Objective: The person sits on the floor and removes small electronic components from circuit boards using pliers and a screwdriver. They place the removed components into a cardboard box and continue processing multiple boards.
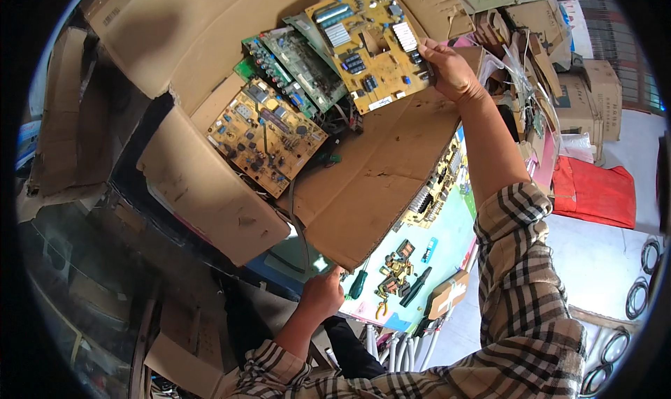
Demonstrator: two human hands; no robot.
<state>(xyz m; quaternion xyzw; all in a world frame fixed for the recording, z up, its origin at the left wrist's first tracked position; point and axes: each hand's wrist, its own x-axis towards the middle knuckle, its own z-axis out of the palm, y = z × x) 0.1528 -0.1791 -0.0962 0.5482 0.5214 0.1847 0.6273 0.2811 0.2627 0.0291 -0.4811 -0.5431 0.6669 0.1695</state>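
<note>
My right hand (451,69) grips a yellow-brown circuit board (377,46) by its right edge, with thumb and fingers closed on it. White heat sinks and dark capacitors stand on that board, which is above an open cardboard box (377,161). Inside the box lie a green circuit board (300,67) and another yellow-brown circuit board (262,133). At the near corner of the box flap, my left hand (323,294) is closed on the cardboard edge; its fingertips are partly hidden.
Beneath the flap, a light-green work surface (370,305) carries a green-handled screwdriver (358,284), loose components (395,273), yellow-handled pliers (381,308) and another board (437,189). A red cloth bag (594,191) lies at right. Cardboard boxes (587,102) are stacked behind it.
</note>
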